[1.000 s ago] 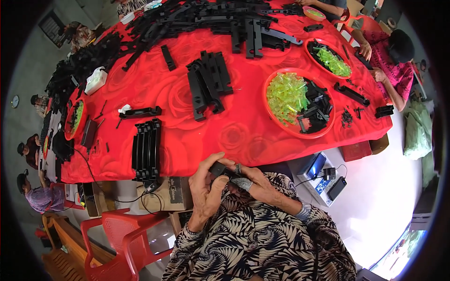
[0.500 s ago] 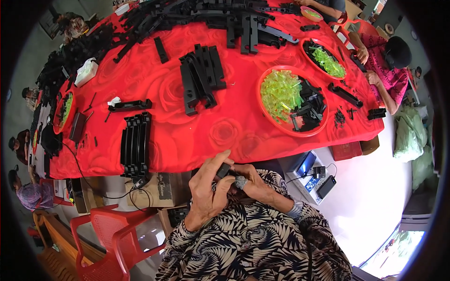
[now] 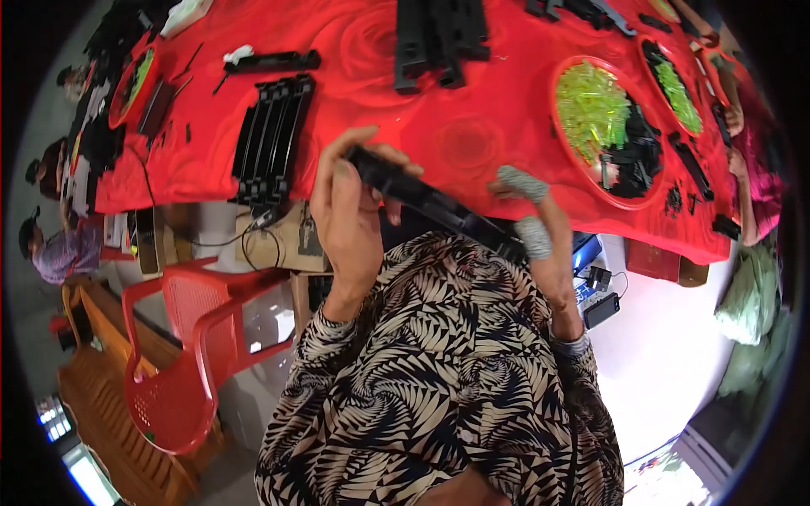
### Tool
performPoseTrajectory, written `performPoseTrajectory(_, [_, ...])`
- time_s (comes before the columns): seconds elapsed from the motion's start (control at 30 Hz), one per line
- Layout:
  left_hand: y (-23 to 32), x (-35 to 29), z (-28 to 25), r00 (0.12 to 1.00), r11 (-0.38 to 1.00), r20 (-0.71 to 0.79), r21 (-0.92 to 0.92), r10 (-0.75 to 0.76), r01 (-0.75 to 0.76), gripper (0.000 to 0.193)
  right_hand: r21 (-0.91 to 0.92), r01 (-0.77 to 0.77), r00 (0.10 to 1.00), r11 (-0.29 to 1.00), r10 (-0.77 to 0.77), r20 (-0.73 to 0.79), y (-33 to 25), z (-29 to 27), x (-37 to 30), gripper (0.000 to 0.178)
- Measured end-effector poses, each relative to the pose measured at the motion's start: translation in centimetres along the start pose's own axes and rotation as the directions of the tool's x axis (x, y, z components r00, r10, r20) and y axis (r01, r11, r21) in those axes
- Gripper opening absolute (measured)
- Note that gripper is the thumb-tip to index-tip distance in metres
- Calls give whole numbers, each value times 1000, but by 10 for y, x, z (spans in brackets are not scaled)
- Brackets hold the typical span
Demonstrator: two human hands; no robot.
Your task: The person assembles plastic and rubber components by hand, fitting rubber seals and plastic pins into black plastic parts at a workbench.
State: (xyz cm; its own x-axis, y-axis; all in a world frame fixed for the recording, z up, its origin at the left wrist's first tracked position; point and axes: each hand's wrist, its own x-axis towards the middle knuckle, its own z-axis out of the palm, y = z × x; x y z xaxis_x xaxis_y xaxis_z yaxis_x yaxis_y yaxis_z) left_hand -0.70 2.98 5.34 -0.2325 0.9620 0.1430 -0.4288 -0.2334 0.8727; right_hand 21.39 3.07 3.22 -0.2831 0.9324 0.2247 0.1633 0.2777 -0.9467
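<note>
Head-worn fisheye, facing down, apparently near

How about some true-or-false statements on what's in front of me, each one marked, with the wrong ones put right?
1. The left hand grips a long black plastic part. True.
2. The right hand has no wrapping. False: the right hand has grey textured wrappings.
3. The large round red bowl holds only translucent yellow-green pieces. False: black pieces share the bowl with the yellow-green pieces.
4. A red plastic chair stands on the left. True.
</note>
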Motion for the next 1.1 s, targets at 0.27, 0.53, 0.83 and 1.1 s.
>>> performPoseTrajectory(0.27, [1,-3,-18,993,994,-98,-93,-67,57,47,275,-268,963,923,265,49,-2,6,-14,60])
performPoseTrajectory(0.53, [-1,0,-23,984,981,-129,-165,-125,103,49,427,-378,925,821,353,139,-7,10,-18,76])
performPoseTrajectory(0.83, [-7,1,-25,982,969,-130,-224,-135,104,50,485,-242,969,840,189,157,-7,7,-23,77])
performPoseTrajectory(1.1, [-10,2,-23,970,970,-170,-198,-173,138,54,654,-317,947,686,270,176,-14,9,-27,64])
